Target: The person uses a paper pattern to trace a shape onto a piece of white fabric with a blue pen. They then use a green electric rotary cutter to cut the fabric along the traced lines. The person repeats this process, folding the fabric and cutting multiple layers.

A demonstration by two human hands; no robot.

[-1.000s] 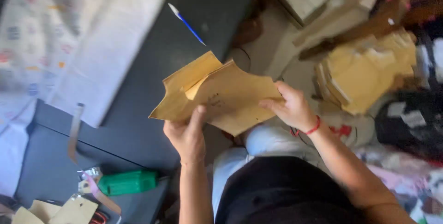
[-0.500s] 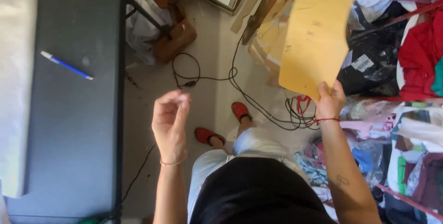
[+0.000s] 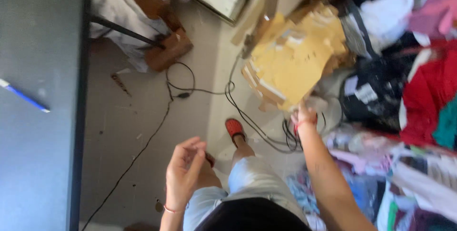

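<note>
Right hand (image 3: 304,115): centre right of the frame, arm stretched away from the body, a red band at the wrist; it reaches to the lower edge of a tan paper pattern piece (image 3: 290,71), but the blur hides the fingers, so whether it grips the sheet or only touches it cannot be told. Tan paper pattern piece: upper centre right, lying on or against a stack of like tan paper pieces (image 3: 319,28) on the floor. Left hand (image 3: 184,174): lower centre, raised in the air in front of the body, fingers loosely curled, holding nothing and touching nothing, a thin band at the wrist. Dark worktop (image 3: 38,155): fills the left side of the frame, with a blue pen (image 3: 24,96) lying on it at the left edge. Floor (image 3: 138,116): pale, in the middle of the frame, crossed by black cables (image 3: 228,93). Red shoe (image 3: 234,128): on the person's foot, centre, just left of the right hand. Heap of clothes (image 3: 419,93): right side, red, white, black and pink, close beside the paper stack.
</note>
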